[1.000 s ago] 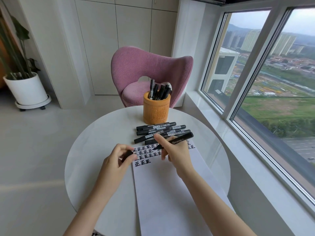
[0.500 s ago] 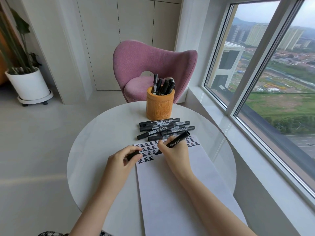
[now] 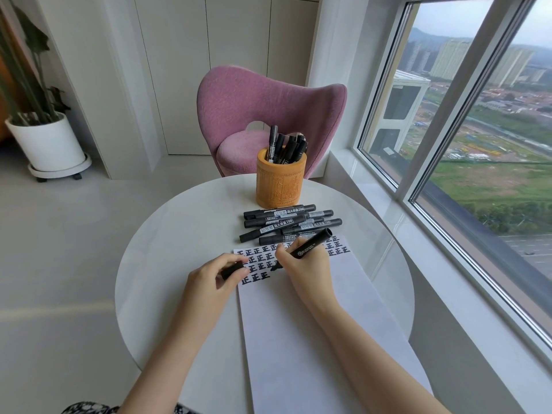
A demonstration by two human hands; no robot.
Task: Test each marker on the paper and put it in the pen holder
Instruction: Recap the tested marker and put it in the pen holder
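Note:
My right hand (image 3: 304,264) grips an uncapped black marker (image 3: 313,244), its tip down on the white paper (image 3: 298,330) beside rows of black written characters (image 3: 257,264). My left hand (image 3: 213,279) rests at the paper's left edge and pinches the marker's black cap (image 3: 231,271). Several capped black markers (image 3: 283,224) lie in a pile just beyond the paper. Behind them stands the orange pen holder (image 3: 279,182) with several markers upright in it.
The round white table (image 3: 167,264) carries everything. A pink chair (image 3: 268,115) stands behind it, a window sill and large window run along the right, and a potted plant in a white pot (image 3: 47,144) sits on the floor at far left.
My right hand lowered the marker tip onto the paper next to the last written character. My left hand slid closer to the paper's edge with the cap. The camera view shifted slightly.

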